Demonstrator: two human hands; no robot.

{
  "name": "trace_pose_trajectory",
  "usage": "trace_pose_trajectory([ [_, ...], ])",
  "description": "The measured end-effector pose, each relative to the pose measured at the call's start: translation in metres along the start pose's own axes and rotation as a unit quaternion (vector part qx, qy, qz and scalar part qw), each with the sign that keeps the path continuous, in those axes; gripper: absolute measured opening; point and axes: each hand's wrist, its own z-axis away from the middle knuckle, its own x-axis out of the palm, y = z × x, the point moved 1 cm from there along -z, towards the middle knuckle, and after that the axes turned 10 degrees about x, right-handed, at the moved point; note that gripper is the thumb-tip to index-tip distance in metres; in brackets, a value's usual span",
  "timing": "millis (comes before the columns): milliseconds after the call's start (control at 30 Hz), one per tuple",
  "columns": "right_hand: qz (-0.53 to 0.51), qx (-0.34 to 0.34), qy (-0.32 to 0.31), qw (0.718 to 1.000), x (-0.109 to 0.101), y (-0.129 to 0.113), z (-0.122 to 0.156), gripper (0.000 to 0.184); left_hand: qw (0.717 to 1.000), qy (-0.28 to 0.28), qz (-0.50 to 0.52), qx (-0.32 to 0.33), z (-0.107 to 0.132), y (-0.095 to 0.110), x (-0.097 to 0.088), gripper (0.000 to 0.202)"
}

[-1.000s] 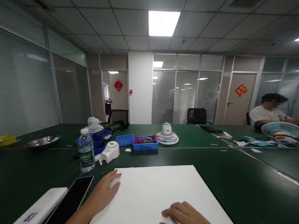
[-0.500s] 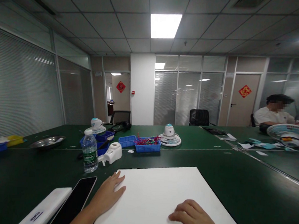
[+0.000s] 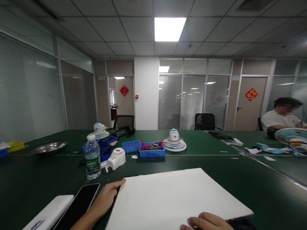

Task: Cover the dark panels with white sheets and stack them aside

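Observation:
A large white board or sheet (image 3: 162, 201) lies in front of me, its right side tilted up off a black thing (image 3: 242, 224) beneath it. My left hand (image 3: 106, 196) is at the far left corner of the board, its index finger along the corner and the other fingers curled at the edge. My right hand (image 3: 213, 227) grips the near edge toward the right, fingertips on the white face; its thumb is hidden. Left of my left hand lie a dark-screened phone (image 3: 78, 205) and a white box-like block (image 3: 49, 213) marked 18.
A water bottle (image 3: 92, 158) and a white fan housing (image 3: 116, 158) stand beyond my left hand. Farther back are a blue tray of wires (image 3: 151, 153), a white fan part (image 3: 174, 143) and a metal dish (image 3: 48, 148). A person (image 3: 283, 117) sits at the far right.
The board's right side has risen and its near edge now shows. My left hand has drawn in from lying spread on the board to its corner; my right hand has moved to the near edge.

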Motion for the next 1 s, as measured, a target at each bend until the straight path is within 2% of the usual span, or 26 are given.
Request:
trace_pose_trajectory([
  [67, 0.008, -0.018, 0.03, 0.999, -0.001, 0.006, 0.005, 0.03, 1.0, -0.02, -0.003, 0.005, -0.001, -0.002, 0.002, 0.045],
  [233, 0.079, -0.095, -0.064, 0.99, -0.013, 0.019, 0.009, 0.037, 0.997, -0.04, -0.043, 0.041, 0.003, 0.001, 0.006, 0.043],
  [333, 0.116, -0.108, -0.077, 0.984, -0.024, 0.025, 0.009, 0.036, 0.996, -0.039, -0.058, 0.054, 0.006, 0.007, 0.006, 0.048],
  [467, 0.125, -0.087, -0.063, 0.986, -0.027, 0.035, 0.018, 0.037, 0.993, -0.042, -0.074, 0.086, 0.007, 0.012, 0.006, 0.047],
  [567, 0.106, -0.068, -0.05, 0.991, -0.019, 0.043, 0.028, 0.039, 0.988, -0.048, -0.092, 0.111, 0.005, 0.013, 0.007, 0.041],
  [667, 0.094, -0.029, -0.008, 0.995, -0.01, 0.047, 0.033, 0.036, 0.988, -0.062, -0.092, 0.112, 0.004, 0.014, 0.007, 0.041],
  [833, 0.066, 0.03, 0.029, 0.997, -0.003, 0.045, 0.032, 0.03, 0.987, -0.068, -0.098, 0.106, 0.008, 0.018, 0.008, 0.04],
  [1000, 0.072, 0.088, 0.036, 0.993, -0.013, 0.045, 0.021, 0.023, 0.985, -0.07, -0.107, 0.117, 0.009, 0.023, 0.011, 0.038],
])
